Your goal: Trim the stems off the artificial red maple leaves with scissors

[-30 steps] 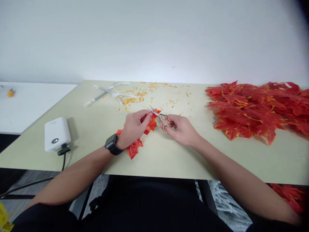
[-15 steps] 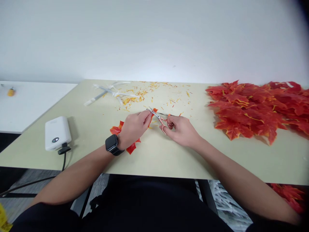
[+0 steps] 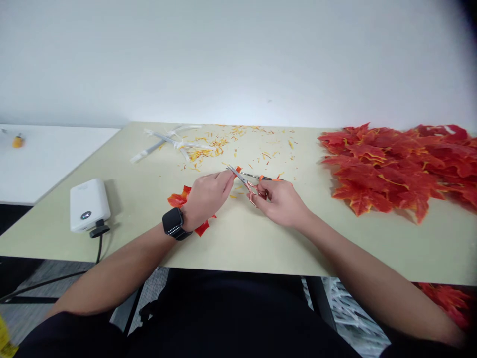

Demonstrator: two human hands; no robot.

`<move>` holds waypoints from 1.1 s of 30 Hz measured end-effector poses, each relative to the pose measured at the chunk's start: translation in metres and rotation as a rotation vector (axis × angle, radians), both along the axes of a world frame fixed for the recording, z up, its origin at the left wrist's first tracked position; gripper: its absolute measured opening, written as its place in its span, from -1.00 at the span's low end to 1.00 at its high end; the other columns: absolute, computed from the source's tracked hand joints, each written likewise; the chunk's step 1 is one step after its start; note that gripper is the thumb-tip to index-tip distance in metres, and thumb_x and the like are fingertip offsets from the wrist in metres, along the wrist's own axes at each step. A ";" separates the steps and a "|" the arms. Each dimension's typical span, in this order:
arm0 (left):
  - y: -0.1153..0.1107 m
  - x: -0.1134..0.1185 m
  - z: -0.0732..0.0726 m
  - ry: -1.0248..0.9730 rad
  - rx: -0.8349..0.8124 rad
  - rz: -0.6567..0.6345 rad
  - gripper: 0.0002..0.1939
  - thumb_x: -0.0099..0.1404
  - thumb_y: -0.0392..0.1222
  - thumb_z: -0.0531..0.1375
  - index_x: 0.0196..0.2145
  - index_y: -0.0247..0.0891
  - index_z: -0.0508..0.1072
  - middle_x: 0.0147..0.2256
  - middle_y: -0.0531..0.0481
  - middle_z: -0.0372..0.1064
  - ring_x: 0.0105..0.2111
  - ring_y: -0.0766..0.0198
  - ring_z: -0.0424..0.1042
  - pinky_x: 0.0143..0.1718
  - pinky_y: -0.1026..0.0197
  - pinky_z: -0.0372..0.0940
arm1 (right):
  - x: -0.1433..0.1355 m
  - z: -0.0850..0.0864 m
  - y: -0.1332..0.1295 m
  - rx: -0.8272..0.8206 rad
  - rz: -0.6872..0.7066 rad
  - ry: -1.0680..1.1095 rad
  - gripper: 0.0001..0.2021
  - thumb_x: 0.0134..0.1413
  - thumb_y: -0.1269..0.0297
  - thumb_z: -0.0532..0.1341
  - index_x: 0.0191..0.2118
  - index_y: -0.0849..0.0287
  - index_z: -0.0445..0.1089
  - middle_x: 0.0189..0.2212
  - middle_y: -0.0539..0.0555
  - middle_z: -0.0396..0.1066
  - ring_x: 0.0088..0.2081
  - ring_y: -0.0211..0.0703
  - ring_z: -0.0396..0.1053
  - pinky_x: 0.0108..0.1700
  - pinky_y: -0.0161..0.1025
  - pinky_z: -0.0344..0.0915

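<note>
My left hand (image 3: 208,196) is closed around a red-orange artificial maple leaf (image 3: 179,197). The leaf pokes out on both sides of the hand, and its middle is hidden under the palm. Fingers and thumb of my right hand (image 3: 281,199) are in the rose-gold handles of small scissors (image 3: 252,191). Their silver blades point up and left, right by a leaf tip (image 3: 237,170) at my left fingertips. Behind the scissors lies a tool with a thin metal shaft and a black-and-orange handle (image 3: 265,177), partly hidden by my right hand.
Many red maple leaves (image 3: 383,169) are heaped at the right. Yellow and orange trimmings (image 3: 208,151) litter the back, beside white plastic strips (image 3: 164,139). A white power bank (image 3: 88,205) with a black cable (image 3: 100,246) sits at the left. A wall (image 3: 231,64) rises behind the table.
The leaf has shifted slightly left and up in my left hand, and less of it shows beside my fingertips. The scissors have moved very slightly; both hands stay almost in place.
</note>
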State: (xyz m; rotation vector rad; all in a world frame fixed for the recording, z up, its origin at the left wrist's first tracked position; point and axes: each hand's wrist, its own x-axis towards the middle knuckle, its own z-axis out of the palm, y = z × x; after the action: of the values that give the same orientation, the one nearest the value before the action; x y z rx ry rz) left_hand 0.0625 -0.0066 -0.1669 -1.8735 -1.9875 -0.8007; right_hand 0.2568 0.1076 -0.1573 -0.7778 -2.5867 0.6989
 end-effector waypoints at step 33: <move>0.000 0.000 -0.006 0.102 0.041 0.001 -0.70 0.54 -0.22 0.03 -0.36 -0.25 0.42 -0.54 0.08 0.31 -0.56 0.35 0.16 -0.47 0.19 -0.01 | -0.001 0.002 -0.002 0.019 -0.031 0.001 -0.65 0.19 0.01 0.19 -0.42 0.13 0.11 -0.52 -0.02 0.28 -0.46 -0.22 0.16 -0.35 -0.22 -0.02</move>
State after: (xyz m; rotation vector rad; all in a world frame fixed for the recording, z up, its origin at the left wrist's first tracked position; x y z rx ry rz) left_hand 0.0621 -0.0064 -0.1725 -1.8521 -1.8961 -0.7247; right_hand 0.2554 0.1057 -0.1553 -0.8101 -2.5705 0.6648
